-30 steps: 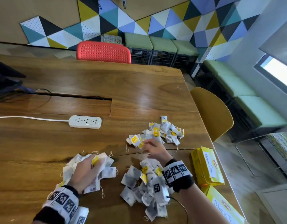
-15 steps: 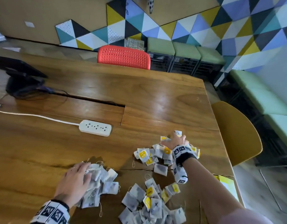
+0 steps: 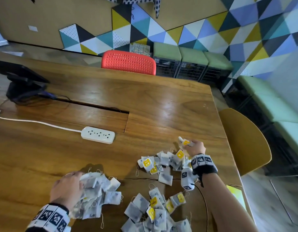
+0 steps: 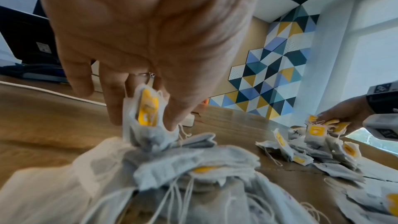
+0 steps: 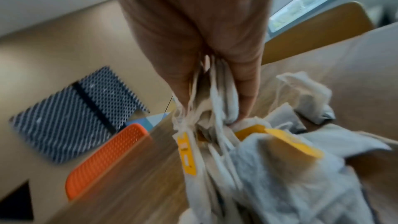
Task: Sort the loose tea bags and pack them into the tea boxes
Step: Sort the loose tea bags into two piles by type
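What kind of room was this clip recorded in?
Probably an office meeting room or lounge: a long wooden table with a cable slot and power strip, a monitor at its far end, and cushioned bench seats under a geometric wall.

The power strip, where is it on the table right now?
In the head view the white power strip lies on the wooden table, left of centre, beyond the left hand and its tea bag pile, by the cable slot.
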